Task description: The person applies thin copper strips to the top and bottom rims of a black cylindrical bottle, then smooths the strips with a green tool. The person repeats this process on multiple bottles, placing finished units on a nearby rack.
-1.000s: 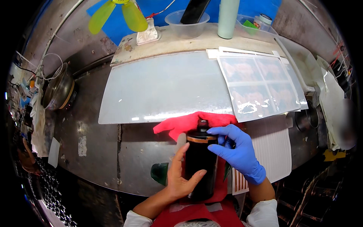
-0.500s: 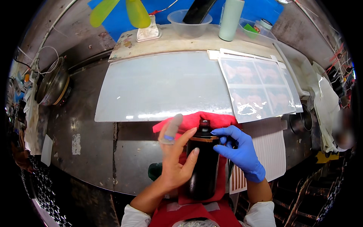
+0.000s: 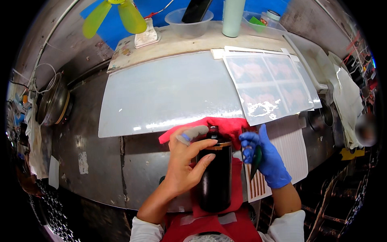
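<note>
A black bottle (image 3: 215, 181) with a narrow neck and a copper-coloured band round its shoulder stands over a red cloth. My bare left hand (image 3: 183, 161) holds its upper part, with thumb and fingers on the shoulder and side. The index finger wears a grey finger cot (image 3: 197, 131) and reaches to the neck. Just right of the bottle is my blue-gloved right hand (image 3: 268, 159), its fingers curled round a dark green pointed tool (image 3: 256, 159); the tool's exact kind is unclear. Red cloth (image 3: 225, 126) lies bunched behind the bottle.
A striped sheet (image 3: 288, 149) with copper-coloured strips lies right of the bottle. Beyond are a pale board (image 3: 169, 92) and printed sheets (image 3: 262, 80). At the back stand a plastic bowl (image 3: 187, 28), a pale green bottle (image 3: 233, 18) and a fan (image 3: 115, 16). Left sits a metal bowl (image 3: 52, 101).
My right hand has left the bottle's shoulder, moved right and now grips the dark green tool. My left index finger has come down toward the bottle's neck. The view has shifted slightly.
</note>
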A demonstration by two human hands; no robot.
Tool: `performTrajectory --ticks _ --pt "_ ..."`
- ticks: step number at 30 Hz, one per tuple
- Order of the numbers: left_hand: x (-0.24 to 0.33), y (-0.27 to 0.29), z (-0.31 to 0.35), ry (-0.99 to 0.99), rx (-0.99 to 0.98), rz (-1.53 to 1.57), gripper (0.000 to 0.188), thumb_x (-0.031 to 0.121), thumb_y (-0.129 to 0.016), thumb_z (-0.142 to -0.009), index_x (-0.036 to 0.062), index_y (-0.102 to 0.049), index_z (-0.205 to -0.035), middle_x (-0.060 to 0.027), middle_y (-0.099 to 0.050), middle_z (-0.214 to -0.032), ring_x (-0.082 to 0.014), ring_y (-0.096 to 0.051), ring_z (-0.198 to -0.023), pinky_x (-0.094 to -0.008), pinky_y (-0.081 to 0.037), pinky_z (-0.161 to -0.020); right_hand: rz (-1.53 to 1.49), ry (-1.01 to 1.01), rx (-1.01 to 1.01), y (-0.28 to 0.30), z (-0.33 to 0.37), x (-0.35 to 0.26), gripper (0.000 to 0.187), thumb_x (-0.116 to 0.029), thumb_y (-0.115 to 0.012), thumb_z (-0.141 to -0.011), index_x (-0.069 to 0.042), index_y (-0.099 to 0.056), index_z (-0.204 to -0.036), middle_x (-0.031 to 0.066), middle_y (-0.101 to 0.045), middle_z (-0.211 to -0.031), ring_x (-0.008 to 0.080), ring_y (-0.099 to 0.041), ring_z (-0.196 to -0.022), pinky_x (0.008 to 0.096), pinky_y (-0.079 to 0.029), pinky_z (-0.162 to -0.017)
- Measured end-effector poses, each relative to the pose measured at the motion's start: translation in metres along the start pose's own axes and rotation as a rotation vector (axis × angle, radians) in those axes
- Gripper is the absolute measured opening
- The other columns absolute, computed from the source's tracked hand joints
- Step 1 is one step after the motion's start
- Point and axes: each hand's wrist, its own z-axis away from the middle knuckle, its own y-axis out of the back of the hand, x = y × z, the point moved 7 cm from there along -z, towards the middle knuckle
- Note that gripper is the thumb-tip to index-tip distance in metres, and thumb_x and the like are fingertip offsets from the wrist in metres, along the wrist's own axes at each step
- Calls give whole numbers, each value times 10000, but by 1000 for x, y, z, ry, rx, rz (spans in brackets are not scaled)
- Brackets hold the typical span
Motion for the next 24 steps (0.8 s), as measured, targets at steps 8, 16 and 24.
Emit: performTrajectory --ticks 8,16,24 --pt "-8 6 -9 -20 -120 47 317 120 -707 -729 126 -658 -1043 -35 -607 -1040 -229 -456 -973 -346 -286 -900 450 185 -43 -46 62 -11 387 -32 -647 -797 -42 -470 -1140 82 -566 -1071 140 -560 -995 287 -468 -862" --pt "-10 8 -9 -17 -143 63 323 109 -691 -749 138 -657 -1070 -20 -627 -992 -208 -455 -972 -336 -248 -948 417 167 45 -63 47 -3 418 4 -662 -777 -50 -439 -1126 86 -568 -1013 142 -579 -950 263 -499 -789" --pt "-9 7 -12 16 -155 135 260 72 -672 -756 119 -660 -1012 -9 -641 -940 -203 -444 -1012 -354 -247 -951 403 297 19 -66 45 1 374 32 -635 -792 -50 -442 -1102 74 -565 -1016 129 -568 -951 261 -490 -779"
